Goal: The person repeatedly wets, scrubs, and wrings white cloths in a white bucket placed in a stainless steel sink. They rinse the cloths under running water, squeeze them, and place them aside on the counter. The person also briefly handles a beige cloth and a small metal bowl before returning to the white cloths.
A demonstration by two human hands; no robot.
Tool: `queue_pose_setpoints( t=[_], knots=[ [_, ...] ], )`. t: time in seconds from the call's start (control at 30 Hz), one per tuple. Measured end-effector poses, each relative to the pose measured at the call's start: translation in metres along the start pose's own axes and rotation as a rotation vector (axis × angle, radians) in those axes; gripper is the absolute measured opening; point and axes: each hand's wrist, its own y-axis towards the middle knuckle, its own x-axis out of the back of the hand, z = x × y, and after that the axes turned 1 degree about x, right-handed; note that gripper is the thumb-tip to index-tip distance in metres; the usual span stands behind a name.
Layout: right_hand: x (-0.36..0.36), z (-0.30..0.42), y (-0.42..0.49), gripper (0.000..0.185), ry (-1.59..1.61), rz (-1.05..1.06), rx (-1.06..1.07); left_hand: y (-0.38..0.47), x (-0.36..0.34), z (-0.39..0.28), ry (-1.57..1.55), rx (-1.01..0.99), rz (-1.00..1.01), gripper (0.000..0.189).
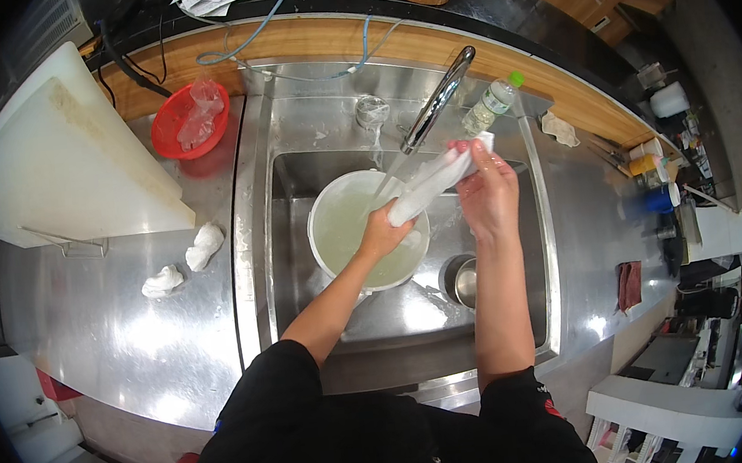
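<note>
A wet white cloth (430, 183) is stretched between my two hands above the sink. My left hand (384, 230) grips its lower end over a white bucket (314, 236) that holds cloudy greenish water. Higher and to the right, my right hand (490, 188) pinches the cloth's upper end between thumb and fingers. From the chrome faucet (439, 100) a stream of water runs down toward the bucket, passing just left of the cloth. The bucket stands in the stainless steel sink (369, 357).
Two wrung white cloths (205, 246) lie on the left steel counter. Behind them are a red plastic bowl (160, 127) with a clear bag and a large white bin (68, 172). A green-capped bottle (492, 105) stands behind the sink. A metal pot (465, 283) sits inside the sink.
</note>
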Motion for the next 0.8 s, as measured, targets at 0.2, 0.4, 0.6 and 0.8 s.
queue_pose_setpoints(
  t=[0.2,0.4,0.6,0.8],
  knots=[
    [0.083,-0.043,-0.003,0.022,0.197,-0.194,-0.031,0.027,0.045,-0.024,-0.455,-0.010,-0.251,0.046],
    [0.123,-0.167,-0.061,0.040,0.061,-0.317,-0.531,0.039,0.058,-0.068,-0.710,-0.076,-0.151,0.063],
    [0.054,-0.169,-0.039,0.075,-0.818,-0.002,0.323,0.031,0.049,-0.081,-0.452,-0.049,-0.071,0.056],
    [0.035,-0.114,0.021,0.044,-0.995,0.254,0.082,0.028,0.062,-0.069,-0.422,0.011,0.022,0.041]
  ],
)
